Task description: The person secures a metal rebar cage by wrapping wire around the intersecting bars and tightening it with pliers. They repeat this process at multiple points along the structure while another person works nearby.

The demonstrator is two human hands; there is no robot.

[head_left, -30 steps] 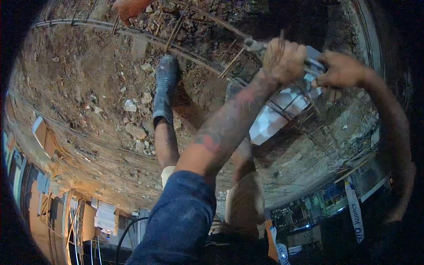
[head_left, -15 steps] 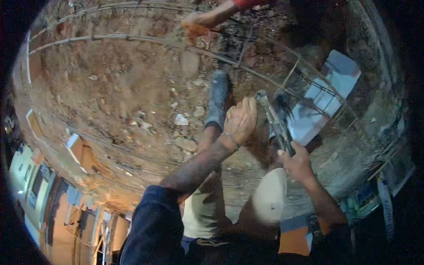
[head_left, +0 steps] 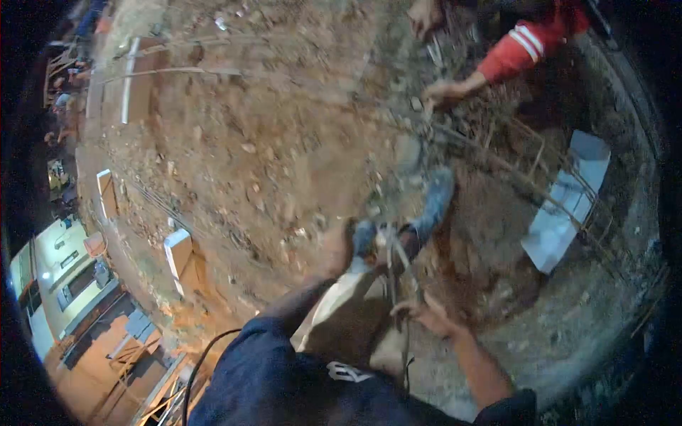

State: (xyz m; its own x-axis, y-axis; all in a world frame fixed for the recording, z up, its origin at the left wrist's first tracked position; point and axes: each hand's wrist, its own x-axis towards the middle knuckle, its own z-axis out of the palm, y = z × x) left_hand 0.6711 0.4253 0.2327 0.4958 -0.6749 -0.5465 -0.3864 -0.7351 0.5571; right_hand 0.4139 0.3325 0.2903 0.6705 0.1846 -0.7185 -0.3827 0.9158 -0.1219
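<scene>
My right hand point(head_left: 432, 317) grips the long-handled pincers point(head_left: 405, 266) by the handles, which are spread apart. Their head points away from me, over my shoes. My left hand point(head_left: 338, 250) is beside the pincers' head on the left, near my left shoe point(head_left: 364, 238). Motion smears its fingers, so I cannot make out whether it holds anything. My right shoe point(head_left: 435, 202) stands on the dirt, just beyond the tool.
A rebar frame point(head_left: 490, 153) crosses the dirt ahead to the right, over a white board point(head_left: 568, 206). A co-worker's hand point(head_left: 447, 94), red-sleeved, reaches to the bars; another hand point(head_left: 425, 18) is above. White-edged panels point(head_left: 177, 252) stand at left.
My view has turned, and I have stepped toward the left. The pincers' handles have spread apart, and both my hands are lower in view. The co-worker's red-sleeved arm has moved right.
</scene>
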